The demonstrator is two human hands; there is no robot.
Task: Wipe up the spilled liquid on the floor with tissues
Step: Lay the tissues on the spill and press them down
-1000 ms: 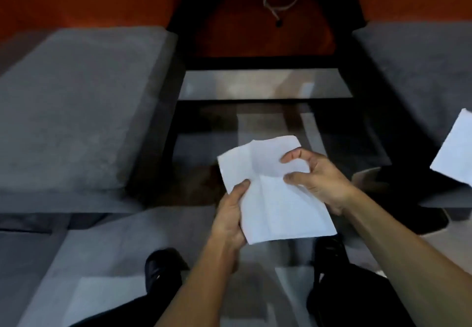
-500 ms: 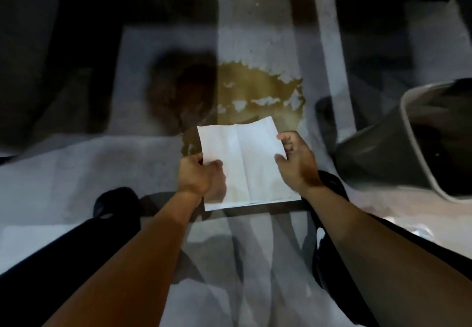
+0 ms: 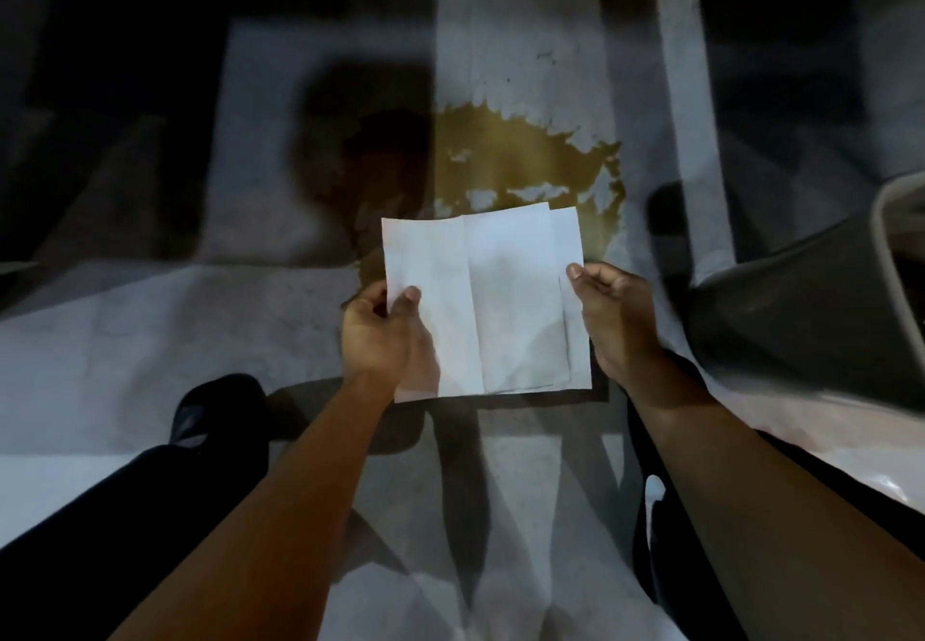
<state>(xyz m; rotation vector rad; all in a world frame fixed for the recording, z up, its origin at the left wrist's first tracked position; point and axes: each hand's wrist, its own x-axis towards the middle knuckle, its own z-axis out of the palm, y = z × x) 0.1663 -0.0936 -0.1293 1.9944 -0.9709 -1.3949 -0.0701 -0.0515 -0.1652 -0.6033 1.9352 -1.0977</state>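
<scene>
Hiding the spill's (image 3: 520, 154) near edge, seemingly layered tissues (image 3: 480, 300).

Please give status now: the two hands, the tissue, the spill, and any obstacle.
Left hand pinches tissue; right hand at its right edge, grip unclear. Brown spill unwiped. Grey bin right, off the path.

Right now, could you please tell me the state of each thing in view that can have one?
Tissue: unfolded, creased, dry-looking, held above the floor.
Spill: brown puddle, unwiped, partly in shadow.
Left hand: grip pinching the tissue's left edge.
Right hand: fingers curled at the tissue's right edge.
Bin: grey, open-topped, right of the spill.
</scene>
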